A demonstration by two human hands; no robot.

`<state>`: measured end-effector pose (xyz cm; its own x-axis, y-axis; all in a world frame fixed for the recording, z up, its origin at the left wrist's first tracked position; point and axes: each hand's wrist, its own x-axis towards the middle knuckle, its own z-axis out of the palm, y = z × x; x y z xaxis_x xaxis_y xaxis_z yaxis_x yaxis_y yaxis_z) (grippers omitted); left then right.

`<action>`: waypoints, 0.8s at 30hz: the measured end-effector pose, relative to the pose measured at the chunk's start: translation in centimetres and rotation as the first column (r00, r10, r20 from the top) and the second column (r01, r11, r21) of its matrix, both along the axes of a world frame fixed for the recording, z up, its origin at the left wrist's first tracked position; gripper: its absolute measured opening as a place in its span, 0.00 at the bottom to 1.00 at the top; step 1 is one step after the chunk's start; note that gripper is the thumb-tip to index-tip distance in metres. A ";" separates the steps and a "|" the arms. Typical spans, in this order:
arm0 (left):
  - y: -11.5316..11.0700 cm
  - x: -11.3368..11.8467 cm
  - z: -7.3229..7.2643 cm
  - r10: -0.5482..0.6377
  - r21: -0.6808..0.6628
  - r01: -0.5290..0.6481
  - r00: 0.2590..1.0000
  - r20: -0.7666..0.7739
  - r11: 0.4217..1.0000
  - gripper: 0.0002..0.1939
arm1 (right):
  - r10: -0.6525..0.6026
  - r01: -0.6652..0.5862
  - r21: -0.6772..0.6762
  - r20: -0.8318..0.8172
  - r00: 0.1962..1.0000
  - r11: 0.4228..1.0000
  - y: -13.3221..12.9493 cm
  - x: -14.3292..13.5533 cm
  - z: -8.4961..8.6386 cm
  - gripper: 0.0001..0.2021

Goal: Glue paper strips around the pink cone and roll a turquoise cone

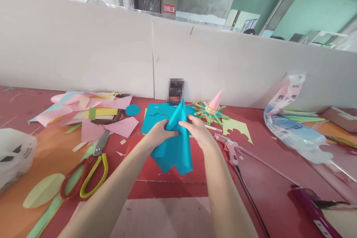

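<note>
A sheet of blue paper (173,154), rolled toward a cone with its point up, is held between my two hands above the red table. My left hand (159,132) grips its left side, thumb across the front. On the right edge, my right hand (193,127) is closed with thumb and fingers pinching the paper. Behind it lies more blue paper (152,119) with a curved cut edge. To the right stands a pink paper cone (216,100) in a woven ring with green strips spread around it.
Large scissors (102,148) with red and yellow handles lie at left, near a pile of coloured paper (92,109). A pink glue gun (230,148) with a black cord rests at right. Farther right are a plastic bag (295,126) and a purple tool (312,208). A white partition (83,48) stands behind.
</note>
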<state>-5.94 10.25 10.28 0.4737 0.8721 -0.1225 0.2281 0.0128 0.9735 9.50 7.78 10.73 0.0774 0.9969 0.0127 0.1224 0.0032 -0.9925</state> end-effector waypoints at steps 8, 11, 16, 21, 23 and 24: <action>0.1 -0.1 0.1 -0.011 0.002 0.011 0.999 -0.036 1.000 0.19 | -0.029 0.028 -0.035 -0.026 0.999 0.999 -0.2 -0.2 0.5 0.11; 0.4 -0.1 -0.2 -0.012 0.045 0.014 0.999 -0.049 0.999 0.17 | -0.032 0.031 -0.038 -0.027 0.999 0.999 -0.1 -0.1 0.4 0.10; 0.6 -0.1 -0.7 -0.022 0.058 0.023 1.000 -0.022 0.998 0.16 | -0.029 0.029 -0.032 0.009 1.000 0.999 0.1 0.3 -0.2 0.10; 0.4 -0.1 -0.7 -0.031 0.032 0.031 0.999 0.004 0.999 0.17 | -0.018 0.019 -0.031 0.011 1.000 0.999 0.3 0.4 -0.4 0.09; 0.4 -0.2 -0.6 -0.038 0.029 0.038 0.999 0.007 0.999 0.17 | -0.019 0.020 -0.036 0.006 1.000 0.999 0.3 0.4 -0.3 0.10; 0.4 -0.2 -0.6 -0.040 0.030 0.040 0.999 0.005 0.999 0.17 | -0.022 0.022 -0.040 0.006 1.000 0.999 0.3 0.4 -0.3 0.10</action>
